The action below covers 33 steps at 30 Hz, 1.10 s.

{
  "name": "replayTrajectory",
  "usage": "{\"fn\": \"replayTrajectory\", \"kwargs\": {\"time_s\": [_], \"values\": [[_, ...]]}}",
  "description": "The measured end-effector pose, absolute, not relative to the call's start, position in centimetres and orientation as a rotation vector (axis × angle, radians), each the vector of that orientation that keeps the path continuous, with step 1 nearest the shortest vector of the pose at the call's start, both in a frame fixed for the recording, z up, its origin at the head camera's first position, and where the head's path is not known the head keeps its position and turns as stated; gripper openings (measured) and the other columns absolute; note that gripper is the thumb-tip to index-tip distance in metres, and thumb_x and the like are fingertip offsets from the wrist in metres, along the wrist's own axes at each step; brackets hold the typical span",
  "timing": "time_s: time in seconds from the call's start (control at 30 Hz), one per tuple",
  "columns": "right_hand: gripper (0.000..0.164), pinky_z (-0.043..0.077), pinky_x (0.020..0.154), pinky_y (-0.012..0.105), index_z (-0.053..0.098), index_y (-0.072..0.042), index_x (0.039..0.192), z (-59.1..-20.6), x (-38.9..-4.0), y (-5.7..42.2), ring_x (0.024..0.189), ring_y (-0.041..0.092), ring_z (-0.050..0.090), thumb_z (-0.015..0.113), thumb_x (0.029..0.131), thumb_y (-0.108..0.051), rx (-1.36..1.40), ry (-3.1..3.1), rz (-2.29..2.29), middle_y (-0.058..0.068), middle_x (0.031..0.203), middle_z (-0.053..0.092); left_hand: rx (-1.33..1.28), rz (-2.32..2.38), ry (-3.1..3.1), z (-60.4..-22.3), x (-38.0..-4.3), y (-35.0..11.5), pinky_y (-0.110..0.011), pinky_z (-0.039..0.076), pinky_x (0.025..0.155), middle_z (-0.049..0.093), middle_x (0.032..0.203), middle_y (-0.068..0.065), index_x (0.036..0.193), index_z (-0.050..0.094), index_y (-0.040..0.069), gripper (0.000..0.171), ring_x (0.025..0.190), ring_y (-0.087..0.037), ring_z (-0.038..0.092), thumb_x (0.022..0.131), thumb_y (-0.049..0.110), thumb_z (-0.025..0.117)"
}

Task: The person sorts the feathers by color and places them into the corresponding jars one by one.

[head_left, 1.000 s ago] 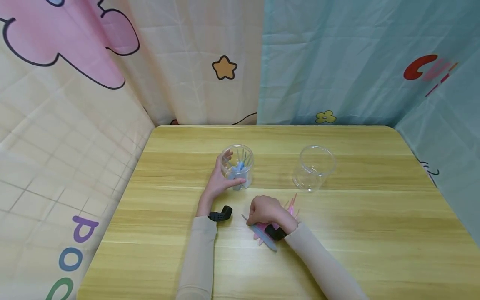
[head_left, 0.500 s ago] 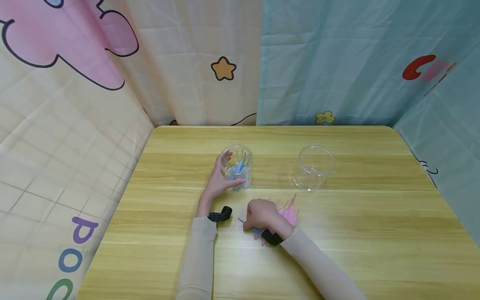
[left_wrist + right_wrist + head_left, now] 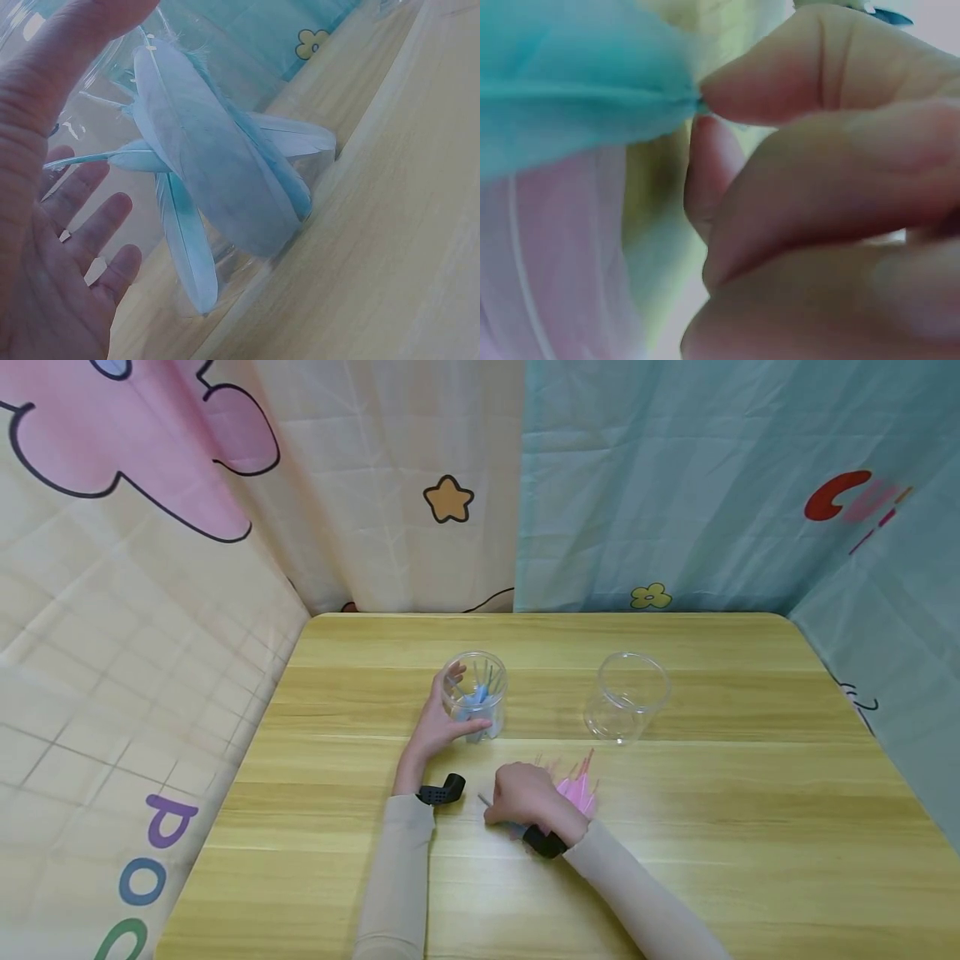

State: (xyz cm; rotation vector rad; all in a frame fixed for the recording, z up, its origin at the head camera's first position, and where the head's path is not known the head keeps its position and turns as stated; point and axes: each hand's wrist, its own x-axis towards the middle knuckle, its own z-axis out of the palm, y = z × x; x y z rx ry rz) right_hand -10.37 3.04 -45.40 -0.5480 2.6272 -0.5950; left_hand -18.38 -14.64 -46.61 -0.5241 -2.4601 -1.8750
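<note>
My right hand (image 3: 522,793) pinches a soft teal feather (image 3: 577,94) by its thin end, head view lower centre, mostly hidden under that hand. My left hand (image 3: 437,724) grips a round, clear cup (image 3: 500,700), centre.

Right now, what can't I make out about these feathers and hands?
Head view: the right hand hides part of the pink feathers.
Right wrist view: the far end of the pinched blue feather is cut off by the left edge.
Left wrist view: overlap hides how many blue feathers the clear cup holds; the left edge cuts off part of the left hand.
</note>
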Motion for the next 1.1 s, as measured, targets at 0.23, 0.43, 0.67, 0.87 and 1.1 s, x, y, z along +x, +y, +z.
{"fn": "replayTrajectory", "kwargs": {"time_s": [0.23,0.43,0.67,0.87,1.1], "values": [[0.014,0.030,0.041,0.020,0.064,-0.012,0.062,-45.9,-12.0,5.3,0.044,0.004,0.039,0.063,0.077,-0.014,-0.604,2.283,-1.046,-0.009,0.051,0.046,-0.508,-1.852,-2.444,-48.7,-19.6,-14.7,-0.050,0.025,0.105,0.034,0.146,0.007,0.148,0.021,0.033,0.104,0.133,-0.014,0.030,0.068,0.025,0.088],[0.015,0.023,0.042,0.019,0.058,-0.005,0.071,-46.2,-13.2,7.0,0.046,0.003,0.030,0.055,0.085,-0.009,-0.636,2.011,-1.335,-0.008,0.055,0.037,-0.507,-1.860,-2.439,-48.7,-19.6,-14.8,-0.051,0.025,0.105,0.034,0.147,0.006,0.148,0.021,0.032,0.106,0.134,-0.016,0.030,0.067,0.027,0.088],[0.014,0.023,0.042,0.021,0.052,-0.006,0.082,-45.4,-13.7,7.8,0.045,0.007,0.028,0.047,0.093,-0.011,-0.569,1.872,-1.566,-0.006,0.055,0.033,-0.505,-1.862,-2.439,-48.6,-19.4,-14.8,-0.051,0.025,0.105,0.034,0.147,0.006,0.148,0.020,0.032,0.106,0.134,-0.016,0.029,0.067,0.026,0.088],[0.013,0.024,0.044,0.023,0.047,-0.005,0.083,-43.9,-14.7,7.7,0.045,0.009,0.028,0.040,0.094,-0.008,-0.541,1.867,-1.800,-0.003,0.053,0.030,-0.506,-1.860,-2.440,-48.7,-19.5,-14.8,-0.049,0.026,0.105,0.035,0.146,0.006,0.148,0.021,0.028,0.106,0.133,-0.016,0.030,0.066,0.026,0.089],[0.010,0.023,0.040,0.020,0.049,-0.007,0.088,-41.3,-16.7,6.7,0.041,0.009,0.026,0.044,0.096,-0.008,-0.390,1.973,-2.264,-0.003,0.050,0.030,-0.513,-1.903,-2.425,-48.3,-19.3,-14.8,-0.049,0.026,0.105,0.034,0.147,0.000,0.149,0.021,0.021,0.105,0.133,-0.020,0.030,0.067,0.019,0.088]]}}
